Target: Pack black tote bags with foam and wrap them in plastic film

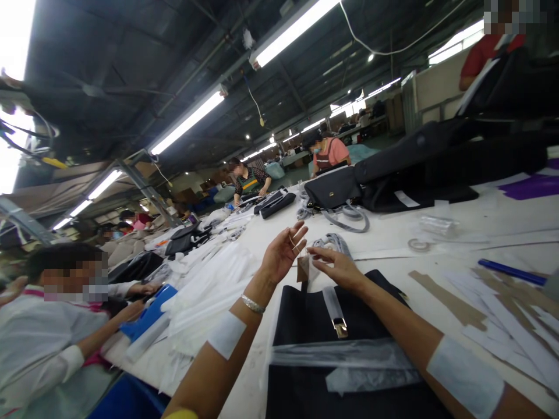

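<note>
My left hand (283, 253) is raised above the black bag (292, 317), with a thin pale string (295, 241) looped across its partly curled fingers. A small brown hang tag (302, 271) dangles from that string, between my two hands. From the right, my right hand (336, 267) reaches in, its fingertips at the string just above the tag; the exact grip is too small to make out. The bag lies flat on the table, with a grey strap (332, 302) ending in a shiny metal clasp (339, 329) and clear plastic film (349, 355) across it.
White wrapping sheets (209, 285) are heaped on the left, where a co-worker (48, 349) handles a blue object (148, 314). Paper strips (502, 314) and a blue pen-like stick (510, 272) lie right. Black bags (334, 189) lie farther back, with people beyond.
</note>
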`<action>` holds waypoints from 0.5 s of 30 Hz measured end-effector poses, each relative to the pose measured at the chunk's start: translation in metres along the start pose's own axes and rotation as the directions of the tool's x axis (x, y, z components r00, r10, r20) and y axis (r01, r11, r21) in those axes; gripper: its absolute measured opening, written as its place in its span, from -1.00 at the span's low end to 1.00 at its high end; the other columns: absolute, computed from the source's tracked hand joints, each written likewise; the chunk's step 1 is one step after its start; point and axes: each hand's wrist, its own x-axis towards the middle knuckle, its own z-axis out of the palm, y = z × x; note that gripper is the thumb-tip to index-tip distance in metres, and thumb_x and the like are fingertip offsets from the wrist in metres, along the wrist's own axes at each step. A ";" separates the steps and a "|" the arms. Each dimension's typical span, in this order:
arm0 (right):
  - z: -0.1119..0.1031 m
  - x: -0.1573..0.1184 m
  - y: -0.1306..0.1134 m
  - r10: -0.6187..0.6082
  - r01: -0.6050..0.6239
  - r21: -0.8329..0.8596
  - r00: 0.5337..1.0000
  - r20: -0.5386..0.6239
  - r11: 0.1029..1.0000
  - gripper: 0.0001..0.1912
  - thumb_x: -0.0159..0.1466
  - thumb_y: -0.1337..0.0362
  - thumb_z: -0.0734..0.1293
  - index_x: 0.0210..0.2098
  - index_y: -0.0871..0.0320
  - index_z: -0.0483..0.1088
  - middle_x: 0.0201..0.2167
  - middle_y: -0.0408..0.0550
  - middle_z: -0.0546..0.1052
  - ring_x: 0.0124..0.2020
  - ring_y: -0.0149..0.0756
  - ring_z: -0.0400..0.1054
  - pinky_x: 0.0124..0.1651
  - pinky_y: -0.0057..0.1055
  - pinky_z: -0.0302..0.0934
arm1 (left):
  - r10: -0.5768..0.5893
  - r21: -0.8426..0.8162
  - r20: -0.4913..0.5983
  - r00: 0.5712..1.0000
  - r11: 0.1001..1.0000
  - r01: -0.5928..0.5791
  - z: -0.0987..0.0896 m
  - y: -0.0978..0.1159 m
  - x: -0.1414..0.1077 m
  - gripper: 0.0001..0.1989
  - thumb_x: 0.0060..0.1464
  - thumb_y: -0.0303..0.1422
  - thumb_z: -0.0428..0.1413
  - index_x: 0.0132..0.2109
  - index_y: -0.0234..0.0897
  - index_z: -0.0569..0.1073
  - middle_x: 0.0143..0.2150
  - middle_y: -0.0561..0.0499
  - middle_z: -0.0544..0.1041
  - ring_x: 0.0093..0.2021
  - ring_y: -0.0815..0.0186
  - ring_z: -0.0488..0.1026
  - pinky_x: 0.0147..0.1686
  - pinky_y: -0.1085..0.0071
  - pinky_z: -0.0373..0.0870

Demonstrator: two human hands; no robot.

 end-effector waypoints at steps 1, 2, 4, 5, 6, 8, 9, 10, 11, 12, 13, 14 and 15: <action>0.000 0.000 -0.002 -0.010 0.011 0.017 0.999 -0.039 1.000 -0.50 0.24 0.02 0.35 0.12 0.06 0.42 0.15 0.02 0.47 0.18 -0.10 0.31 0.27 -0.07 0.15 | -0.002 -0.011 0.014 1.000 1.000 0.003 0.002 -0.003 0.001 -0.85 0.21 -0.32 0.09 -0.28 -0.29 0.49 0.25 -0.01 0.41 0.29 0.17 0.28 0.15 0.32 0.38; 0.001 0.000 -0.004 -0.020 0.024 0.059 0.998 -0.067 0.998 -0.48 0.26 -0.02 0.32 0.15 0.04 0.39 0.19 0.00 0.43 0.25 -0.11 0.23 0.31 -0.09 0.09 | -0.006 -0.021 0.026 1.000 1.000 0.006 0.005 -0.006 0.003 -0.84 0.21 -0.33 0.09 -0.30 -0.30 0.49 0.24 -0.02 0.41 0.29 0.16 0.29 0.17 0.31 0.36; 0.002 -0.001 -0.010 -0.036 0.047 0.186 0.997 -0.062 0.981 -0.41 0.26 -0.07 0.31 0.23 -0.02 0.29 0.23 -0.02 0.39 0.29 -0.12 0.17 0.31 -0.13 0.10 | -0.019 -0.033 0.048 0.999 0.999 0.021 0.011 -0.013 0.005 -0.84 0.20 -0.34 0.10 -0.31 -0.32 0.50 0.23 -0.05 0.43 0.28 0.13 0.30 0.21 0.26 0.32; 0.003 -0.002 -0.013 -0.037 0.043 0.240 0.999 -0.028 0.970 -0.36 0.24 -0.07 0.34 0.26 -0.04 0.25 0.18 -0.01 0.43 0.26 -0.11 0.23 0.27 -0.13 0.15 | -0.029 -0.039 0.061 0.998 0.999 0.032 0.014 -0.016 0.006 -0.83 0.19 -0.34 0.11 -0.31 -0.33 0.50 0.22 -0.07 0.44 0.27 0.12 0.31 0.22 0.25 0.31; 0.004 -0.003 -0.015 -0.024 0.022 0.274 1.000 0.006 0.961 -0.33 0.21 -0.06 0.38 0.25 -0.04 0.25 0.09 -0.01 0.50 0.18 -0.10 0.31 0.21 -0.13 0.22 | -0.038 -0.046 0.077 0.996 0.998 0.042 0.016 -0.018 0.008 -0.83 0.19 -0.34 0.11 -0.31 -0.34 0.51 0.21 -0.08 0.44 0.27 0.12 0.32 0.23 0.24 0.29; 0.005 -0.004 -0.016 0.046 -0.052 0.288 0.999 0.028 0.956 -0.40 0.17 -0.05 0.42 0.13 0.03 0.36 -0.19 -0.04 0.59 -0.03 -0.11 0.46 0.08 -0.15 0.33 | -0.036 -0.051 0.100 0.994 0.998 0.041 0.017 -0.021 0.010 -0.84 0.19 -0.35 0.11 -0.28 -0.35 0.52 0.19 -0.11 0.46 0.25 0.12 0.34 0.23 0.25 0.29; 0.004 -0.004 -0.015 0.086 -0.082 0.287 0.996 -0.002 0.955 -0.48 0.17 -0.05 0.42 0.03 0.06 0.43 -0.31 -0.06 0.58 -0.14 -0.13 0.49 0.02 -0.17 0.35 | -0.023 -0.044 0.099 0.995 0.999 0.028 0.014 -0.022 0.012 -0.84 0.19 -0.35 0.11 -0.27 -0.36 0.52 0.18 -0.12 0.47 0.24 0.13 0.35 0.22 0.24 0.29; 0.004 -0.003 -0.014 0.116 -0.095 0.291 0.992 -0.057 0.952 -0.55 0.17 -0.06 0.41 -0.08 0.09 0.47 -0.39 -0.08 0.56 -0.22 -0.16 0.49 -0.03 -0.20 0.37 | -0.007 -0.029 0.084 0.996 1.000 0.010 0.009 -0.022 0.013 -0.84 0.18 -0.34 0.12 -0.27 -0.35 0.53 0.16 -0.12 0.49 0.23 0.13 0.37 0.21 0.24 0.30; 0.003 -0.003 -0.012 0.139 -0.098 0.300 0.983 -0.118 0.949 -0.58 0.17 -0.08 0.40 -0.17 0.11 0.49 -0.43 -0.09 0.55 -0.29 -0.19 0.49 -0.08 -0.23 0.39 | 0.009 -0.003 0.055 0.998 1.000 -0.009 0.002 -0.022 0.013 -0.84 0.17 -0.33 0.13 -0.26 -0.35 0.53 0.14 -0.13 0.50 0.21 0.13 0.39 0.20 0.23 0.31; 0.002 -0.002 -0.010 0.156 -0.099 0.305 0.973 -0.171 0.947 -0.59 0.17 -0.09 0.39 -0.23 0.13 0.50 -0.43 -0.08 0.54 -0.36 -0.23 0.47 -0.14 -0.26 0.40 | 0.017 0.039 0.017 1.000 0.999 -0.018 -0.007 -0.023 0.013 -0.83 0.16 -0.31 0.14 -0.25 -0.35 0.53 0.12 -0.13 0.51 0.18 0.12 0.41 0.18 0.22 0.33; 0.002 -0.002 -0.008 0.173 -0.106 0.301 0.963 -0.205 0.948 -0.59 0.16 -0.10 0.40 -0.27 0.14 0.49 -0.43 -0.07 0.54 -0.42 -0.26 0.45 -0.22 -0.29 0.40 | 0.011 0.098 -0.027 1.000 0.995 -0.009 -0.018 -0.025 0.011 -0.82 0.16 -0.29 0.14 -0.23 -0.35 0.53 0.10 -0.15 0.52 0.15 0.12 0.43 0.15 0.21 0.36; 0.001 -0.001 -0.007 0.190 -0.124 0.281 0.957 -0.221 0.952 -0.59 0.15 -0.09 0.40 -0.30 0.15 0.49 -0.44 -0.06 0.55 -0.49 -0.29 0.43 -0.30 -0.32 0.39 | -0.017 0.180 -0.079 0.997 0.983 0.031 -0.030 -0.028 0.010 -0.79 0.17 -0.26 0.13 -0.20 -0.34 0.52 0.08 -0.15 0.53 0.11 0.14 0.46 0.11 0.23 0.39; 0.001 -0.001 -0.005 0.211 -0.158 0.238 0.953 -0.217 0.958 -0.60 0.14 -0.08 0.40 -0.33 0.16 0.49 -0.45 -0.05 0.55 -0.55 -0.32 0.40 -0.38 -0.34 0.37 | -0.061 0.273 -0.135 0.989 0.957 0.096 -0.043 -0.032 0.007 -0.76 0.18 -0.22 0.12 -0.16 -0.32 0.52 0.05 -0.16 0.55 0.05 0.17 0.50 0.06 0.25 0.42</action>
